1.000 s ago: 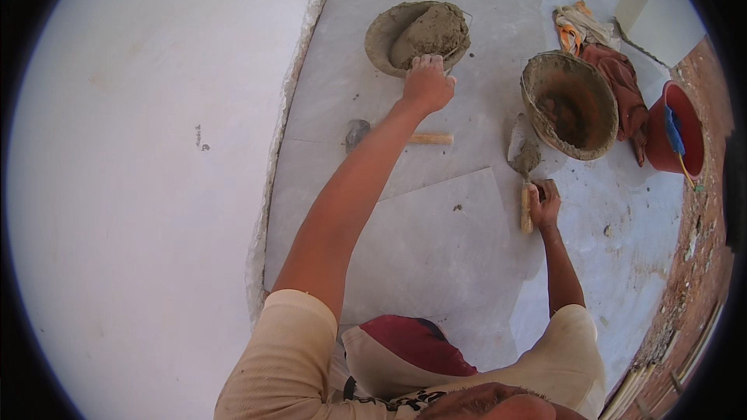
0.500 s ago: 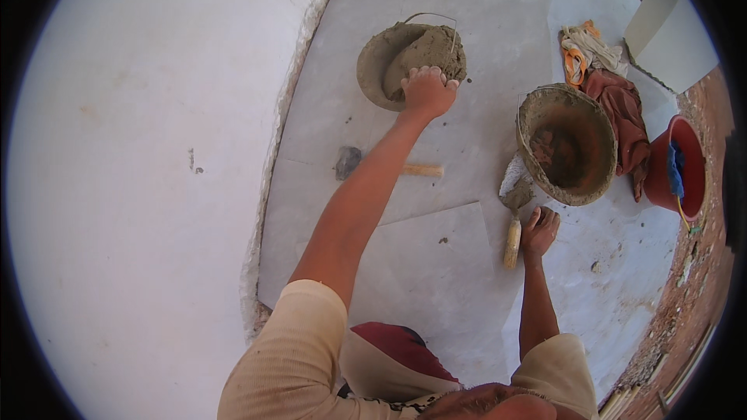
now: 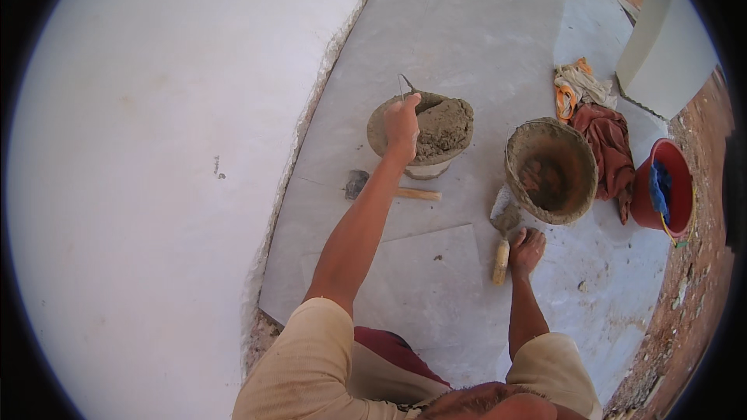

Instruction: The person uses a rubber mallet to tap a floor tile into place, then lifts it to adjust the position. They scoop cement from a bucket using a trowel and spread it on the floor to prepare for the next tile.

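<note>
A bucket of grey mortar stands ahead of me on the grey tiles. My left hand is over its left rim, fingers closed around the thin wire handle. Between that bucket and me lies a mallet with a dark head and wooden handle, partly behind my left forearm. On the right, my right hand leans on the floor, fingers apart from any tool. Just left of it is a trowel with a wooden handle and mortar on its blade. A second, mortar-crusted bucket sits tilted beyond the trowel.
A red bucket with a blue cloth inside stands at the far right. Brown and pale rags lie near a white pillar. A white surface with a rough edge runs along the left; rubble borders the right.
The mortar bucket has come nearer to me and shows more of its side. My left hand has gone from the mortar to the wire handle. The right hand stays beside the trowel.
</note>
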Demonstrator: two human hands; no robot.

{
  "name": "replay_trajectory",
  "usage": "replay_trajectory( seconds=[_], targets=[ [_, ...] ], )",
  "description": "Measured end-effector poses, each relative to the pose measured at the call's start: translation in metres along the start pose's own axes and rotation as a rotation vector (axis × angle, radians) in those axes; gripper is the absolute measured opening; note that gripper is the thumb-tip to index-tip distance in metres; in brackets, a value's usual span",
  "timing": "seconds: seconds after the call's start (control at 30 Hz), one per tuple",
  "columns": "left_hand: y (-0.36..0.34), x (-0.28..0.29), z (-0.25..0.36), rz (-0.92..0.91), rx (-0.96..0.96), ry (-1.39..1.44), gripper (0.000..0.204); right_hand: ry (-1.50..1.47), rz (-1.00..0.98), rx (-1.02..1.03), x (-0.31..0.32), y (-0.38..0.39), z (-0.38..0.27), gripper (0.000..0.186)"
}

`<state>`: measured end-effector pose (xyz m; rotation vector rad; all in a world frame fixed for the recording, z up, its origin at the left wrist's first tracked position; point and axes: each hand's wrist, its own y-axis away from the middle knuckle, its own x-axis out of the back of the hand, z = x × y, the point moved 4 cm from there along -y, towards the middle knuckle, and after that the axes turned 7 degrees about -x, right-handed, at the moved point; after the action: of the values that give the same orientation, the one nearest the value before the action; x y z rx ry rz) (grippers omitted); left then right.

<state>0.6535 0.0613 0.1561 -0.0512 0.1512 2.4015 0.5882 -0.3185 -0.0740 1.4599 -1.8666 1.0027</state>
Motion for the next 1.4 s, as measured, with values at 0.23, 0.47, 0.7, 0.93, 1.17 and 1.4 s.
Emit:
replay_trajectory(
  seconds=[0.23, 0.47, 0.7, 0.93, 1.17, 1.4],
  targets=[
    [0.137, 0.065, 0.069, -0.209, 0.246, 0.198, 0.027, -0.043, -0.001, -0.006, 0.006, 0.008, 0.000, 0.029],
    [0.275, 0.187, 0.141, -0.189, 0.261, 0.230, 0.026, -0.036, 0.048, 0.063, -0.011, 0.008, 0.007, 0.028],
    [0.395, 0.312, 0.198, -0.118, 0.149, 0.229, 0.026, -0.377, -0.040, -0.257, -0.030, -0.021, 0.043, 0.049],
    [0.507, 0.436, 0.233, 0.174, 0.037, 0.209, 0.028, -0.997, -1.610, -0.342, 0.013, 0.356, -0.201, 0.045],
    [0.590, 0.536, 0.236, 0.225, -0.142, 0.517, 0.033, -0.764, -2.854, -0.529, 0.092, 0.648, -0.376, 0.063],
    [0.662, 0.613, 0.189, 0.319, -0.185, 0.615, 0.030, -0.857, -2.916, -0.466, 0.115, 0.710, -0.388, 0.065]
  ],
)
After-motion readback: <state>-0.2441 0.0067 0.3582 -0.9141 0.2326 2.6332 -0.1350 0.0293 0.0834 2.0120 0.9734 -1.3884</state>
